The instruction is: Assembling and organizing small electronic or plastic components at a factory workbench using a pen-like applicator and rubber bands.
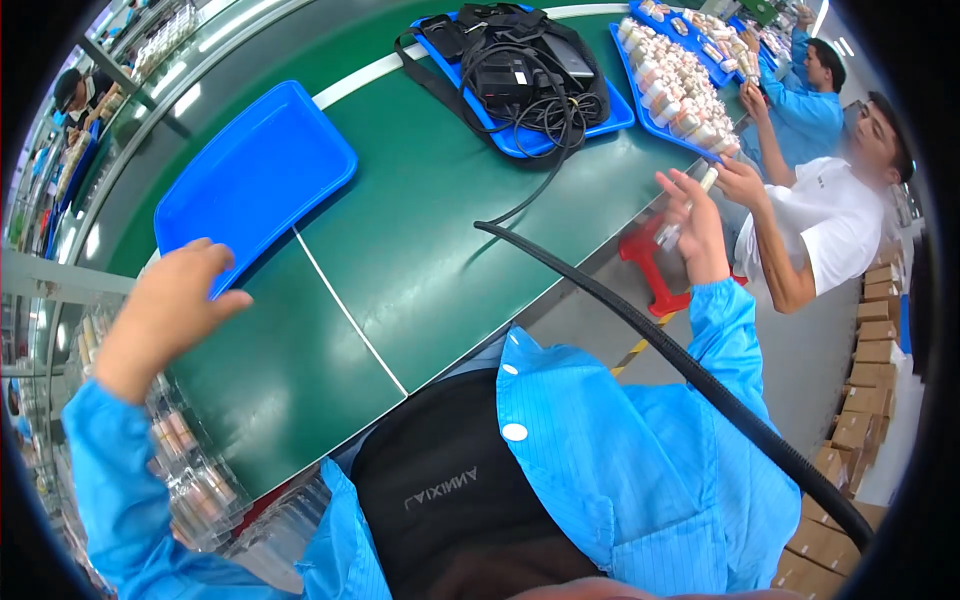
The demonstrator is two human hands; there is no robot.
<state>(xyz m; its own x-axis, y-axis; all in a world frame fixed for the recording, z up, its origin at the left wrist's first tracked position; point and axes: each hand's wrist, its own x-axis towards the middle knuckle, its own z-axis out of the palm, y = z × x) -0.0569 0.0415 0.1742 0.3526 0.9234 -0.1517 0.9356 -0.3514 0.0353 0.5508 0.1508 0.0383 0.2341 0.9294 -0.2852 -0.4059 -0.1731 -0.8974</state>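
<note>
My left hand (178, 308) is over the near left corner of a blue tray (262, 165). Its thumb and fingers are apart with nothing in them, and I cannot tell whether it touches the rim. At the right, past the table edge, my raised right hand (700, 232) is blurred by motion. A slim pale tube (668, 237), partly clear, sticks out on both sides of its fingers; the middle is hidden behind them. The upper end is close to the hand of a person (825, 225) in a white shirt.
A blue tray (618, 112) carries a black bag, cables and devices (510, 80). Another tray (640, 105) holds many small pale bottles (675, 85). A thick black cable (640, 325) crosses before me. A red stool (648, 265) and cartons (865, 390) are at the right, clear packages (200, 480) lower left.
</note>
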